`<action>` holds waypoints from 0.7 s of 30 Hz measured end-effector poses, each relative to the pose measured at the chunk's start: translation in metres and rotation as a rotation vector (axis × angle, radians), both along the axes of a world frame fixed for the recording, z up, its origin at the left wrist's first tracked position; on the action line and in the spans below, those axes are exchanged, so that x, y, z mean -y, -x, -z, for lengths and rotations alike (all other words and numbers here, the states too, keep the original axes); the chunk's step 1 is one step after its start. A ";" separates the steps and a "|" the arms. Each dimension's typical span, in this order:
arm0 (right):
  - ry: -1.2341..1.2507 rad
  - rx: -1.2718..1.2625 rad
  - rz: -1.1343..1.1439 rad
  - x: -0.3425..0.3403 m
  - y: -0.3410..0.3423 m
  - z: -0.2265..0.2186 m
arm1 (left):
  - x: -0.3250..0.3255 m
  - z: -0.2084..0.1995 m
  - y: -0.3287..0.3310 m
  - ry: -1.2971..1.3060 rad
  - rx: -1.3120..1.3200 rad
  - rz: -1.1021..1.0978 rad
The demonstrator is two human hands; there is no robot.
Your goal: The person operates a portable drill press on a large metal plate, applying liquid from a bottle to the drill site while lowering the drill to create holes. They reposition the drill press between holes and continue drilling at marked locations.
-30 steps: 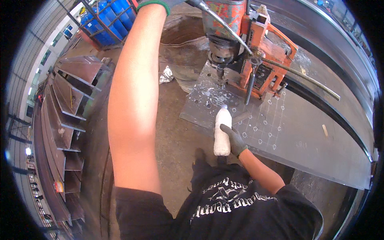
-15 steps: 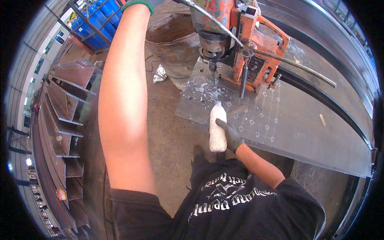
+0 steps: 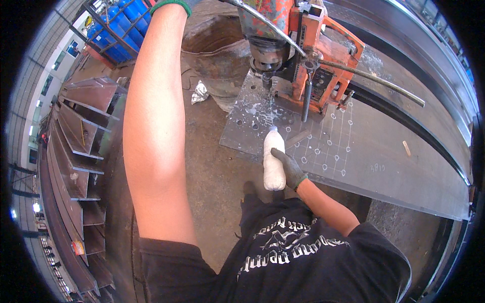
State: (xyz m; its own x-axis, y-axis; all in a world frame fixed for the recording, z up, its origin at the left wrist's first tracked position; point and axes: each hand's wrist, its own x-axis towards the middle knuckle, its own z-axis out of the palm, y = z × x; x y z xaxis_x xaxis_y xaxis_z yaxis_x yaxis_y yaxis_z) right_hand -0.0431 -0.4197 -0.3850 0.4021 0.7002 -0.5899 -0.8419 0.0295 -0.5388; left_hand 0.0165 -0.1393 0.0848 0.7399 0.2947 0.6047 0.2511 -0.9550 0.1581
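My right hand (image 3: 288,169), in a dark glove with a green cuff, is wrapped round a plastic bottle (image 3: 274,161) of whitish liquid. The bottle's nozzle points away from me at the drill bit (image 3: 268,80), and a thin pale stream runs between them. That bit sits under an orange drilling machine (image 3: 275,30) on a steel plate (image 3: 353,151) with chalk circles and grid lines. Far forward stretches my left arm; only the green glove cuff of my left hand (image 3: 173,6) shows at the top edge, beside a metal lever (image 3: 270,24). Its fingers are cut off.
Steel profiles (image 3: 81,131) are stacked at the left. Blue gas cylinders (image 3: 121,25) stand in a rack at the far left. A large worn sack (image 3: 214,55) and crumpled foil (image 3: 200,93) lie beyond the plate. A long bar (image 3: 374,81) sticks out rightward from the machine.
The view has shifted very slightly. My right hand keeps the bottle in nearly the same place, and my left arm remains stretched forward.
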 end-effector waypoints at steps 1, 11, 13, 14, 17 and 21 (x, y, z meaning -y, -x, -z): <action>0.005 0.001 -0.010 -0.001 -0.001 0.002 | 0.000 0.000 0.000 -0.007 0.010 0.002; 0.036 0.127 -0.031 0.000 0.004 -0.020 | -0.002 0.002 0.002 0.047 0.018 0.031; -0.014 0.203 0.005 -0.002 0.006 -0.019 | -0.003 0.002 0.002 0.050 0.017 0.037; -0.040 0.240 0.024 -0.002 0.007 -0.018 | -0.003 0.003 0.002 0.052 0.017 0.041; -0.030 0.284 0.043 -0.004 0.006 -0.013 | -0.002 0.004 0.006 -0.026 0.042 0.077; -0.050 0.256 0.049 -0.004 0.006 -0.012 | 0.001 0.005 0.009 0.018 0.043 0.081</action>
